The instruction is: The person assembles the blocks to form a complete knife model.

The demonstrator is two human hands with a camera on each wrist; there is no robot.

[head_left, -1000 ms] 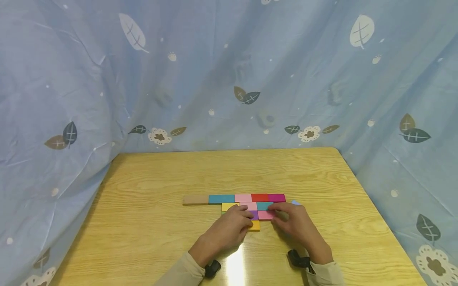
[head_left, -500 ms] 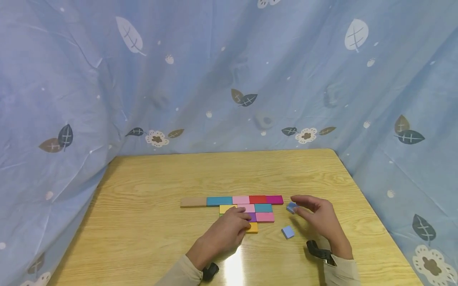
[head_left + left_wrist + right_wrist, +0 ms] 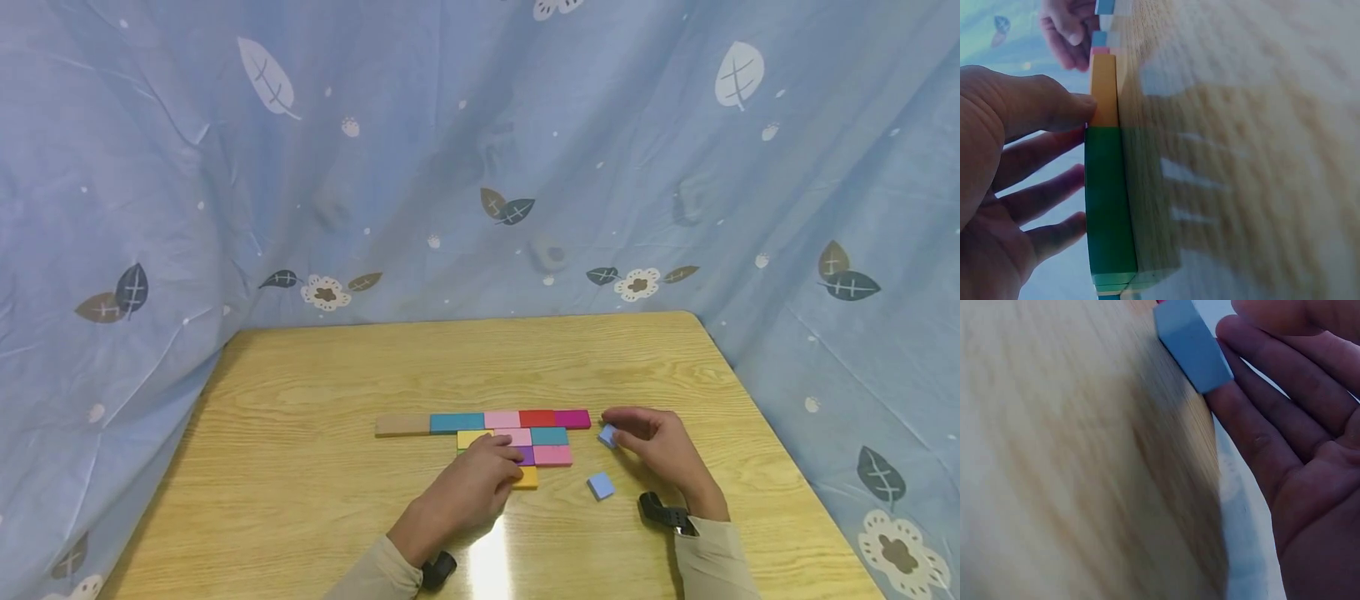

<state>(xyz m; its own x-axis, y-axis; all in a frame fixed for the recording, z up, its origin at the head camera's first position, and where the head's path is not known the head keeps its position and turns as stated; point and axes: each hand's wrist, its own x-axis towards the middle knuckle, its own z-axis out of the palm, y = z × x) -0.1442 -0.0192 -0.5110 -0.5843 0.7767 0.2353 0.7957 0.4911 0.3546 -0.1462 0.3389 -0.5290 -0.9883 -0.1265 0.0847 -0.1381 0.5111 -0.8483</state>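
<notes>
My left hand (image 3: 471, 490) rests on a flat arrangement of coloured wooden blocks, its fingers spread over the yellow block (image 3: 476, 437), the pink one beside it and the purple one (image 3: 524, 455). In the left wrist view, the thumb touches the orange block (image 3: 1104, 90), and fingertips lie along the green block (image 3: 1109, 200). To the right of the rows, my right hand (image 3: 667, 454) is at a small blue block (image 3: 607, 436). Its fingers look extended beside that block in the right wrist view, with the thumb apart from it. A second blue block (image 3: 601, 486) lies nearer me.
The top row runs from a tan block (image 3: 402, 425) through a long teal block (image 3: 457, 423) to a magenta one (image 3: 573, 418). Below sit shorter rows, partly under the left hand. A patterned blue curtain (image 3: 420, 167) surrounds the wooden table (image 3: 300, 492).
My right hand has left the teal and pink blocks and moved right to the upper blue block, uncovering both blue blocks. The left hand keeps its place on the rows.
</notes>
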